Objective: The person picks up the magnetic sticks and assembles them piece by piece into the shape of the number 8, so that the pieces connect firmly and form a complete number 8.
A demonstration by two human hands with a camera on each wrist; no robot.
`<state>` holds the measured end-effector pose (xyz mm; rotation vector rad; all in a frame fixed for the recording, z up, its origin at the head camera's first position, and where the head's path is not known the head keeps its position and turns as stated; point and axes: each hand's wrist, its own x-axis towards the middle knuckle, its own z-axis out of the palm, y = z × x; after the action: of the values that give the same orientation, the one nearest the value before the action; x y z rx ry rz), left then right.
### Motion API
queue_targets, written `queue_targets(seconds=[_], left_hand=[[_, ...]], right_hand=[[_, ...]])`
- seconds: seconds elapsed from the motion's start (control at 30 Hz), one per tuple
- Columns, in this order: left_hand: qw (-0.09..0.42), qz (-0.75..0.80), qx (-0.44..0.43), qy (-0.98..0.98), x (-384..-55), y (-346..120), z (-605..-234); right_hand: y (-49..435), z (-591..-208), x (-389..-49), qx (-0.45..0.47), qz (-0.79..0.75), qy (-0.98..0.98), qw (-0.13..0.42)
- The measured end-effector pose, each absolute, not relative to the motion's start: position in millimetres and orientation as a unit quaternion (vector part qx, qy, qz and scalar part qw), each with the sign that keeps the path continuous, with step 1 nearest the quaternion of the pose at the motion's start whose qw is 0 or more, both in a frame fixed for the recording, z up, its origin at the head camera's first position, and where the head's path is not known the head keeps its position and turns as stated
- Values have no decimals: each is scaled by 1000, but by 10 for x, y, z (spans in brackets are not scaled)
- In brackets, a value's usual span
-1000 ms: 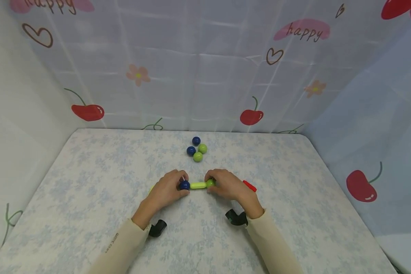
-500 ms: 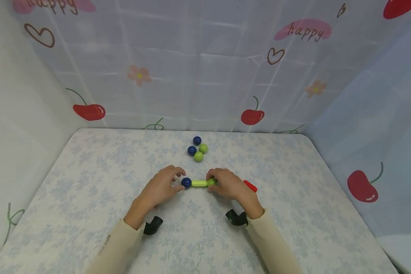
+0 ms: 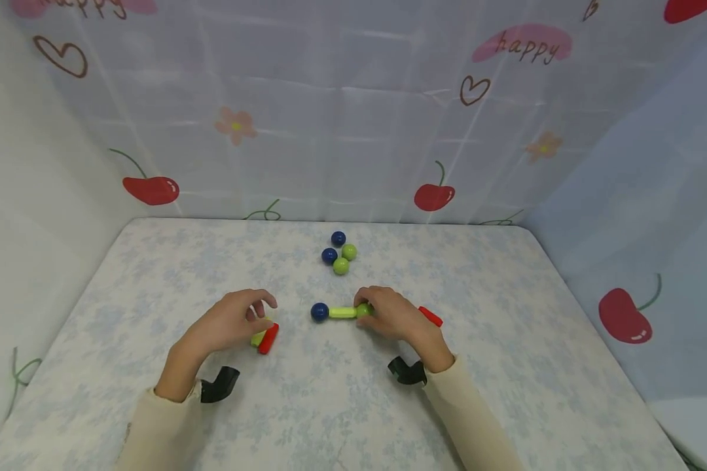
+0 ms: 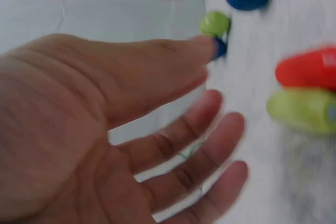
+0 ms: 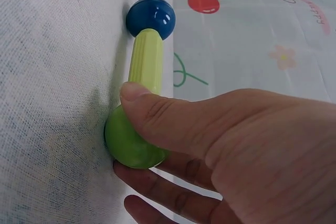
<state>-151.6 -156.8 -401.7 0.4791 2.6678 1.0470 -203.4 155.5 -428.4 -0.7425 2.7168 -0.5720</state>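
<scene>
**Right hand (image 3: 391, 315) holds one end of a ball-and-rod piece (image 3: 343, 313); left hand (image 3: 226, 320) is near loose rods**

The right hand's thumb and fingers pinch the green ball (image 5: 128, 142) at the near end of the piece, the thumb tip lying across the place where ball and rod meet. From there the yellow-green rod (image 5: 146, 61) runs out past the thumb to a dark blue ball (image 5: 152, 17), which no finger touches.

The left hand's thumb is extended and its fingers are slightly bent, spread and holding nothing. Just past the thumb, a red rod (image 3: 268, 339) and a second yellow-green rod (image 3: 257, 339) lie side by side on the table (image 3: 330, 412); the left wrist view shows them apart from the fingertips.

Beside the right hand lies another red rod (image 3: 431, 316), partly hidden by it. Farther out, beyond both hands, two blue balls (image 3: 329, 256) and two lime-green balls (image 3: 341, 266) sit in a loose cluster.

Judging by this layout, the work is at an early stage: one rod appears fitted with a ball at each end, though how firmly cannot be told. At least three rods and four balls remain unjoined.
</scene>
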Motion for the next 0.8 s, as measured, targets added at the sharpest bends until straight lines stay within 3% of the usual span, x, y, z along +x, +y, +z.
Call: queue_targets(seconds=[0.27, 0.8], left_hand=[[198, 362, 155, 898, -1588, -1726, -4191], [181, 348, 130, 911, -1607, -1624, -4270]], right_hand=[[1582, -4294, -2027, -251, -194, 939, 133], [1570, -4283, -2023, -268, -202, 933, 128]])
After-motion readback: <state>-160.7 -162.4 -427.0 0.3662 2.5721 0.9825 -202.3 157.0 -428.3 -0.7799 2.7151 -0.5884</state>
